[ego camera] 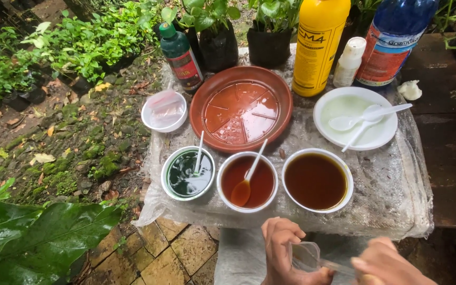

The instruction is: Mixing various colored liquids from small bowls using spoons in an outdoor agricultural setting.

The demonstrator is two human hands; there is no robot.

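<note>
Small clear plastic cup (306, 257) at bottom edge, pinched in left hand (286, 253), right hand (386, 264) gripping a thin clear tool at it; empty, three liquid bowls (316, 180) untouched beyond.

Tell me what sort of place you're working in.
Probably a garden or plant nursery outdoors: potted plants in black bags, mossy ground, and a plastic-covered table with bowls of liquid and bottles.
</note>
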